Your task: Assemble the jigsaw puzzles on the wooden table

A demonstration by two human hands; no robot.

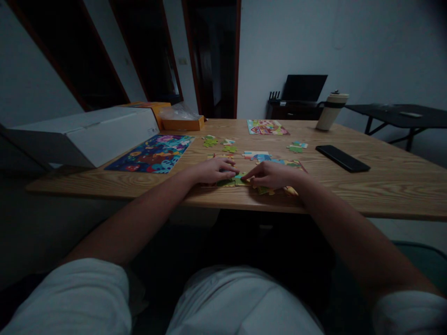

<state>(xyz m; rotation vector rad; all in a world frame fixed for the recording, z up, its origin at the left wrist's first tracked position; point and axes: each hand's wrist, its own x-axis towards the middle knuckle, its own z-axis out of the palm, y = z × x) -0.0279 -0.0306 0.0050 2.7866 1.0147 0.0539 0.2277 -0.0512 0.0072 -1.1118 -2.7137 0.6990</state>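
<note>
**Inspector A:** We note both hands at the near edge of the table [384, 177]. The left hand [213, 170] lies palm down, fingers curled onto the puzzle [275, 164] in front of it. The right hand [270, 175] has its fingers drawn together, pressing or pinching a green piece [240, 179] that sits between the two hands. Whether the piece is lifted or flat on the wood, we cannot tell.

**Inspector B:** Progress?

**Inspector A:** Partial, in our judgement. A joined section shows behind and under the right hand, in blues, yellows and greens. Loose pieces [210, 141] remain well apart from it toward the far side, with another small group [297, 147] to the right. So a fair share is left to fit.

**Inspector B:** Condition of the piece?

**Inspector A:** Flat, light green, small, with its edges mostly covered by fingertips. The light is dim and detail is poor.

**Inspector B:** Surroundings?

**Inspector A:** A finished blue puzzle [153, 153] lies to the left beside a white box [84, 135]. A phone [342, 158] and a tumbler [331, 110] stand to the right, clear of the work.
</note>
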